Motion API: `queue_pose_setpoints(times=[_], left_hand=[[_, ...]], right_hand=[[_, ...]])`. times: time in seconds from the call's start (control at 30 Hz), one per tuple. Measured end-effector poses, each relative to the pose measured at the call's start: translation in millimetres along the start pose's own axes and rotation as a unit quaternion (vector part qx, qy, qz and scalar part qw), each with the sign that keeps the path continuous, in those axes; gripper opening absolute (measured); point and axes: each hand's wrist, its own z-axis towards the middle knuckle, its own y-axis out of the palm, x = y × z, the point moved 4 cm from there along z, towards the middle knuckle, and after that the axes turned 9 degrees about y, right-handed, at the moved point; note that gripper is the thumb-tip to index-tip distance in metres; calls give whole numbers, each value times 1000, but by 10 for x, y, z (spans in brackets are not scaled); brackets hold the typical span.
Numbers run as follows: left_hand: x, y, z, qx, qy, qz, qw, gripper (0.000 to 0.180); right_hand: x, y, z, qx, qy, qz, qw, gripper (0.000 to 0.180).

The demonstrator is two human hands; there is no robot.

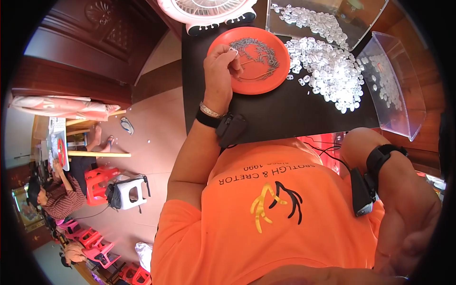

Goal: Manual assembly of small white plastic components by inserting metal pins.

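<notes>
My left hand [221, 64] is over the left side of a round red plate [261, 85], thumb and fingers pinched on a small white plastic piece [233, 50]. Many small grey nails [256, 50] lie in a curved band on the plate. To the right of it, a heap of small white plastic pieces [332, 71], some with two holes, spreads over the black table. My right hand [358, 141] is bent at the table's front right edge, away from the plate. Its fingers are hidden.
A clear plastic box [327, 23] lies behind the heap with white pieces inside; a clear panel [396, 85] leans at the right. A pink fan [206, 12] stands at the back. On the left, another person [59, 190] sits at a table near red stools [100, 185].
</notes>
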Motion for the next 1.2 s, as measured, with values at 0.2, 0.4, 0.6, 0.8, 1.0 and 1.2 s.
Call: queue_pose_setpoints(times=[0.2, 0.4, 0.6, 0.8, 1.0, 1.2], left_hand=[[-8, -68, 24, 21, -12, 38, 999, 13], [-2, -129, 33, 53, 21, -4, 998, 9], [4, -141, 63, 42, 25, 12, 999, 14], [28, -118, 56, 52, 32, 3, 998, 12], [25, -133, 55, 52, 27, 3, 998, 11], [40, -114, 47, 38, 23, 19, 999, 13]], right_hand=[[391, 198, -360, 22, 233, -221, 947, 26], [1822, 370, -1244, -278, 399, -224, 844, 8], [2320, 601, -1810, -415, 381, -248, 788, 14], [2434, 818, -1952, -484, 345, -263, 760, 20], [2426, 835, -1999, -515, 327, -283, 740, 20], [2335, 783, -2006, -479, 363, -297, 742, 20]])
